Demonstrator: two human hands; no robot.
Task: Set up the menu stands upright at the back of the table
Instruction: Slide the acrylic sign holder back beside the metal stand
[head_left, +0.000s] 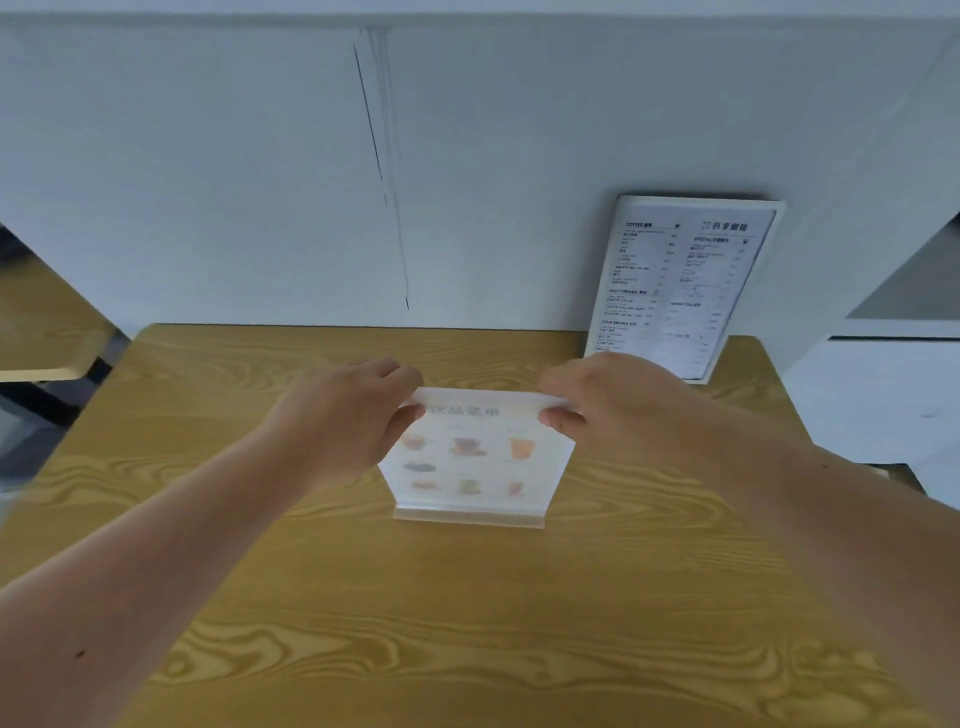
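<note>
**One menu stand placed, the second being held mid-surface**

The drinks menu stand, a clear acrylic holder showing pictures of cups, is standing upright on its base near the middle of the surface, well short of the back edge. Both hands are gripping its top edge: the left hand is pinching the top left corner between thumb and fingers, and the right hand is pinching the top right corner the same way. The picture is blurred here, so the base is probably touching the wood, though it could be lifted just clear.

The task is looking about half done. The text menu stand, with its columns of printed items, is already sitting upright at the back right corner, close against the white wall. What is left, by my judgement, is sliding or carrying the drinks stand back to the wall and setting it down squarely.

Little is standing in the way. The wood between the held stand and the wall is bare, so the path back is looking open. The placed stand is sitting just beyond the right hand, so a careless push to that side could knock it. A second wooden table is showing at the far left, well apart.
</note>
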